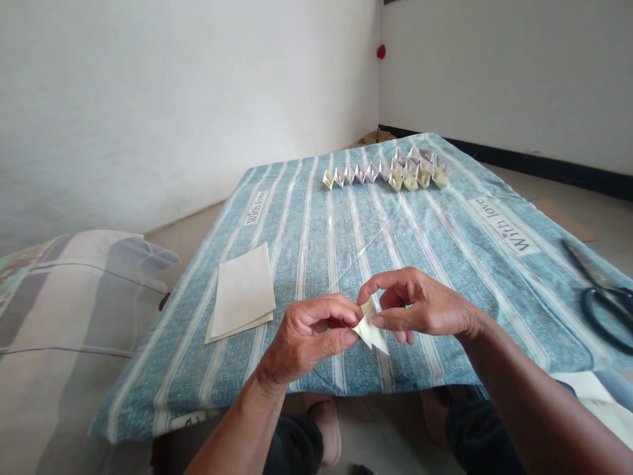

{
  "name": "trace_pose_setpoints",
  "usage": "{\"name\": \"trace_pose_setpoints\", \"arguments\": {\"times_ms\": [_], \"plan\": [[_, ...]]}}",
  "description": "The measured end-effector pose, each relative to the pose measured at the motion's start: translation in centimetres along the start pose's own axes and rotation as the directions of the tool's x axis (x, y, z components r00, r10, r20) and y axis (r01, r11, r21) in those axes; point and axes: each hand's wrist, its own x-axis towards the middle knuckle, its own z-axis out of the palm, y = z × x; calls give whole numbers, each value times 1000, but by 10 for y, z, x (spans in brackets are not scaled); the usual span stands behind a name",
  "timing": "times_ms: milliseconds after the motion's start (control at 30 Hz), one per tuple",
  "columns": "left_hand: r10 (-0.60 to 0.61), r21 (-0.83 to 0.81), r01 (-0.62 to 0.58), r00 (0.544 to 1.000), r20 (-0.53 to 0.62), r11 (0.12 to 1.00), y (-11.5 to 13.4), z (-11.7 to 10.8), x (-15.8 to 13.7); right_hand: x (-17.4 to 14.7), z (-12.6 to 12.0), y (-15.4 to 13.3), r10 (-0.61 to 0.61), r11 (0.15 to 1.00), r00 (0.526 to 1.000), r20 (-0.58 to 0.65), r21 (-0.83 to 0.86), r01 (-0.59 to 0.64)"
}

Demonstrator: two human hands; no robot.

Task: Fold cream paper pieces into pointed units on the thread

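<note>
Between my hands, over the near part of the cloth-covered table, is a small pale yellow folded paper (372, 330) with pointed ends. My left hand (316, 330) pinches its left corner between thumb and fingers. On the other side my right hand (415, 305) grips it, with the thumb on its face and the index finger arched over its top. Part of the paper is hidden behind the fingers. To the left lies a stack of pale paper sheets (244, 290), white on top with a yellowish one beneath.
Several folded paper pieces (372, 173) stand in rows at the table's far side. Black-handled scissors (601, 297) lie at the right edge. A blue striped cloth (306, 244) covers the table. Striped grey fabric (84, 330) covers something at the left, and white walls rise behind.
</note>
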Motion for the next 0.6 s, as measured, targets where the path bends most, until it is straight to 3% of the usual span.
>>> {"name": "trace_pose_setpoints", "arguments": {"times_ms": [400,600], "plan": [[-74,-162,84,995,69,983,1,6,2,0,-6,4,130,990,974,184,34,-138],[-185,-233,200,979,85,952,-1,6,-2,1,-8,9,129,989,961,246,35,-142]]}}
